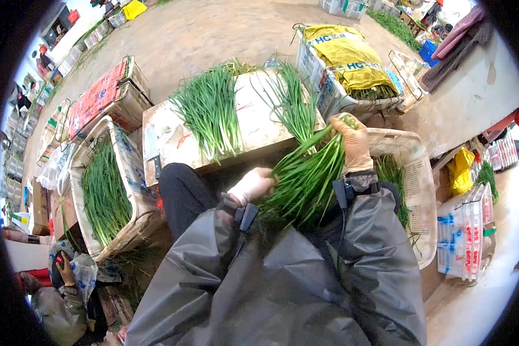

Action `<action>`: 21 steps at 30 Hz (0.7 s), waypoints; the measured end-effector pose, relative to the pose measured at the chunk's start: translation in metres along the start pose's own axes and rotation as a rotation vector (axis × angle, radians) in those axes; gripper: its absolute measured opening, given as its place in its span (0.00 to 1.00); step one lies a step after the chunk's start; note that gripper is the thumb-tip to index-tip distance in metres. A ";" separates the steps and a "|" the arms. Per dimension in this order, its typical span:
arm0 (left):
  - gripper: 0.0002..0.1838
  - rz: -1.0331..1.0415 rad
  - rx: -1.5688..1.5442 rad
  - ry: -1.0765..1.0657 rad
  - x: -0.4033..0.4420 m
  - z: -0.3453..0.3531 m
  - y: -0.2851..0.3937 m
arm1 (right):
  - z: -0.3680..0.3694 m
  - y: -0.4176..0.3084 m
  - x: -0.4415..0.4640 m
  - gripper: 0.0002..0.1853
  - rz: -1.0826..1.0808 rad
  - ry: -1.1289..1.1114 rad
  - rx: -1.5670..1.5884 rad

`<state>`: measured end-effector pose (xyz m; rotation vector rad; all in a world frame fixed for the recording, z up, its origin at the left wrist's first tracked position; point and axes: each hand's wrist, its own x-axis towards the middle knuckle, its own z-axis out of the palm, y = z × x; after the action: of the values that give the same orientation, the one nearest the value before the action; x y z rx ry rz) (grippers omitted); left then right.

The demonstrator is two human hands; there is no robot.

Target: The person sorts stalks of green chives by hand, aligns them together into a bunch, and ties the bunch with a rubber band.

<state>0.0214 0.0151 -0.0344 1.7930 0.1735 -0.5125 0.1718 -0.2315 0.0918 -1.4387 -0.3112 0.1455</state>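
My right hand (352, 141), in a tan glove, grips a bunch of Chinese chives (305, 176) by the stem end, and the green leaves fan down to the left over my lap. My left hand (254, 184), in a pale glove, is closed at the left edge of that bunch, its fingertips against the leaves. Ahead, a board (259, 118) bears a thick pile of chives (210, 109) with white stem ends toward me. A smaller pile of chives (297, 106) lies on its right side, close to my right hand.
On the left stands a white crate (134, 190) holding chives; another crate (424, 190) stands at my right. Beyond the board is a crate covered by a yellow sack (349, 57). A knife-like blade (151, 151) rests at the board's left edge. Another person's hand (66, 271) shows lower left.
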 end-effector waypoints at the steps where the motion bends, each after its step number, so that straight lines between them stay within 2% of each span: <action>1: 0.13 0.152 0.525 0.184 0.001 -0.001 -0.010 | -0.010 0.006 0.006 0.04 -0.038 0.065 -0.011; 4: 0.17 -0.155 1.096 0.259 -0.014 0.001 -0.006 | -0.024 0.008 0.005 0.06 -0.077 0.252 0.024; 6: 0.24 -0.004 1.120 0.565 -0.029 0.003 0.011 | -0.026 0.006 0.006 0.06 -0.157 0.295 -0.017; 8: 0.25 0.230 0.890 0.652 -0.032 -0.001 0.018 | -0.023 0.006 0.003 0.05 -0.175 0.325 -0.044; 9: 0.26 0.317 0.711 0.626 -0.036 -0.001 0.025 | -0.020 0.004 0.001 0.05 -0.184 0.341 -0.060; 10: 0.22 0.289 0.481 0.367 -0.040 -0.003 0.032 | -0.017 0.006 0.001 0.06 -0.196 0.348 -0.046; 12: 0.22 0.103 -0.139 -0.172 -0.047 0.008 0.047 | -0.010 0.004 -0.002 0.06 -0.201 0.373 -0.098; 14: 0.31 0.055 -0.507 -0.501 -0.041 0.037 0.038 | -0.003 0.000 -0.008 0.04 -0.152 0.337 -0.097; 17: 0.50 0.141 -0.869 -0.755 -0.042 0.084 0.037 | 0.028 -0.013 -0.035 0.03 -0.191 0.349 -0.216; 18: 0.60 0.127 -0.915 -0.753 -0.033 0.101 0.028 | 0.037 -0.016 -0.046 0.06 -0.229 0.317 -0.290; 20: 0.70 0.054 -0.998 -0.642 -0.042 0.105 0.047 | 0.063 -0.030 -0.081 0.05 -0.271 0.273 -0.384; 21: 0.76 0.049 -0.999 -0.672 -0.043 0.101 0.055 | 0.077 -0.039 -0.100 0.04 -0.343 0.265 -0.441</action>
<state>-0.0222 -0.0898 0.0123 0.6024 -0.0836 -0.7845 0.0505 -0.1918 0.1256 -1.7908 -0.3804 -0.4136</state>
